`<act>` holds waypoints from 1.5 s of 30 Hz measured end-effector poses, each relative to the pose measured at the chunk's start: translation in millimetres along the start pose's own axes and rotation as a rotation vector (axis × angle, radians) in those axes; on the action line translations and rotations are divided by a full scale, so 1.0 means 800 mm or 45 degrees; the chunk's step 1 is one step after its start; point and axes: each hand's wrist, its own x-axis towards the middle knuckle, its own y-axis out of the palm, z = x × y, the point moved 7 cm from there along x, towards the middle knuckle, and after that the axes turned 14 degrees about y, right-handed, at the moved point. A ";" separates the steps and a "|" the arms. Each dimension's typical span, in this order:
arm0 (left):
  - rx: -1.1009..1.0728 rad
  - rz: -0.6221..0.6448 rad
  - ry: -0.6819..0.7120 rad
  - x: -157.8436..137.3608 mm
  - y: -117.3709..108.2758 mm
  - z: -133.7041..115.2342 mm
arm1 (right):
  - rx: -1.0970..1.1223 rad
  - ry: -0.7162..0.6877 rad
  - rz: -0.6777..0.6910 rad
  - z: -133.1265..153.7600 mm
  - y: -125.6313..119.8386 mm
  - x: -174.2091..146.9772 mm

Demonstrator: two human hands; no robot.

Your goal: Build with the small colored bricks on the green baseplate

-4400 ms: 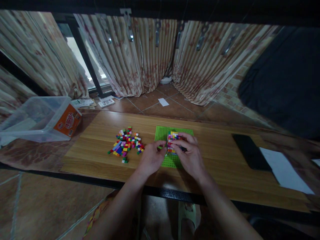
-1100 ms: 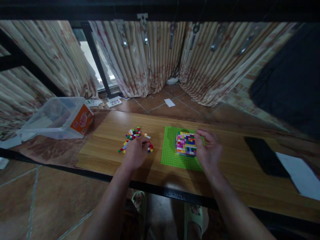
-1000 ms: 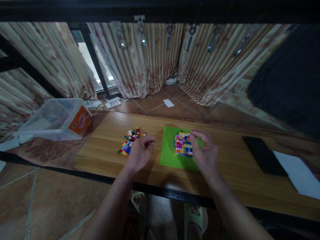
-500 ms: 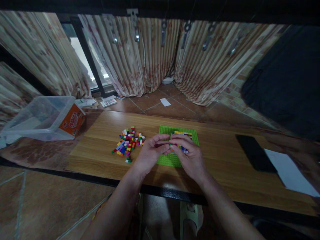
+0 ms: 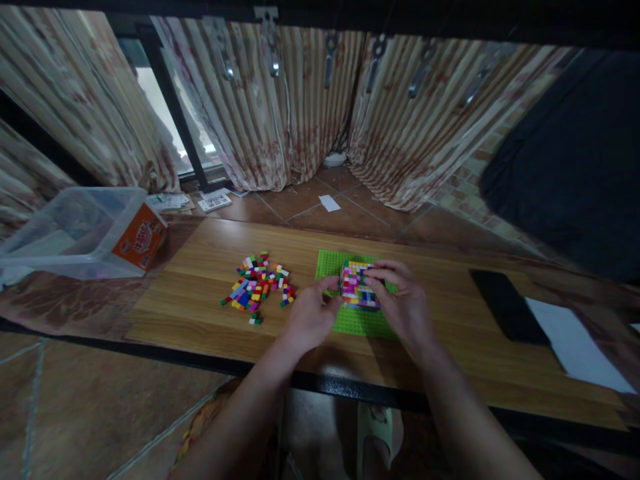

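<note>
A block of stacked, many-coloured toy bricks stands on the green studded baseplate. My left hand is at the left side of the stack, thumb and index finger apart, their tips at or very close to its wall. From the right, my right hand reaches over the stack. Its thumb and fingertips pinch a small toy brick, apparently dark green, at the top surface; the fingers partly cover it. The stack's right side is hidden behind that hand.
Loose bricks lie in a pile left of the baseplate on the wooden table. A clear plastic bin with an orange label stands far left. At the right lie a black flat object and white paper.
My hands, close together over the baseplate before, have parted to either side of the brick stack. The stack's top now shows. The view has shifted slightly.
</note>
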 end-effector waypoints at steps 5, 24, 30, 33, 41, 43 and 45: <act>0.179 0.111 0.080 -0.004 0.016 -0.013 | -0.097 -0.033 0.027 0.006 0.011 -0.004; 0.222 0.171 0.137 -0.007 0.024 -0.011 | -0.174 -0.055 -0.091 0.013 0.019 -0.009; 0.208 0.175 0.118 -0.008 0.025 -0.013 | -0.256 -0.158 -0.122 0.022 0.018 -0.018; 0.207 0.169 0.083 -0.010 0.025 -0.013 | -0.311 -0.200 -0.106 0.022 0.020 -0.022; 0.256 0.188 0.097 -0.010 0.029 -0.012 | -0.303 -0.227 -0.121 0.010 0.020 -0.028; 0.291 0.186 0.101 -0.011 0.029 -0.014 | -0.304 -0.227 -0.126 0.009 0.020 -0.029; 0.330 0.177 0.109 -0.011 0.025 -0.015 | -0.320 -0.228 -0.127 0.009 0.020 -0.030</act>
